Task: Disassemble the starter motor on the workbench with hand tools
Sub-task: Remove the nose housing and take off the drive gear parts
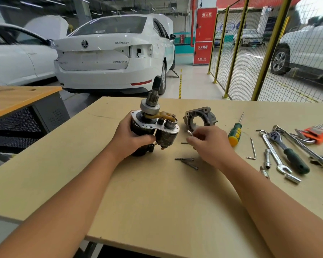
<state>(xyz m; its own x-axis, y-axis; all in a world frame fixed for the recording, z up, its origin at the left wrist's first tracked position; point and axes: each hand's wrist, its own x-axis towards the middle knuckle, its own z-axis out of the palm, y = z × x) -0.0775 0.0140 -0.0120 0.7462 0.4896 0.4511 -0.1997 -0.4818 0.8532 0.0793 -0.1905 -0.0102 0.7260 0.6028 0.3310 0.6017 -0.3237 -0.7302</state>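
Note:
The starter motor (157, 125) stands upright on the workbench (157, 202), its pinion shaft pointing up and a yellow fork lever showing on top. My left hand (133, 135) grips its dark body from the left. The removed grey nose housing (199, 117) lies just to its right. My right hand (208, 141) hovers in front of that housing and pinches a small shiny metal piece (189, 132) between its fingertips. Three dark long bolts (186, 162) lie loose on the bench below my right hand.
To the right lie a green-yellow screwdriver (235, 134), an Allen key (252, 148), a spanner (274, 153), a ratchet with green grip (289, 153), sockets (292, 178), and an orange hex key set (314, 135). White cars and a yellow mesh fence stand beyond the bench.

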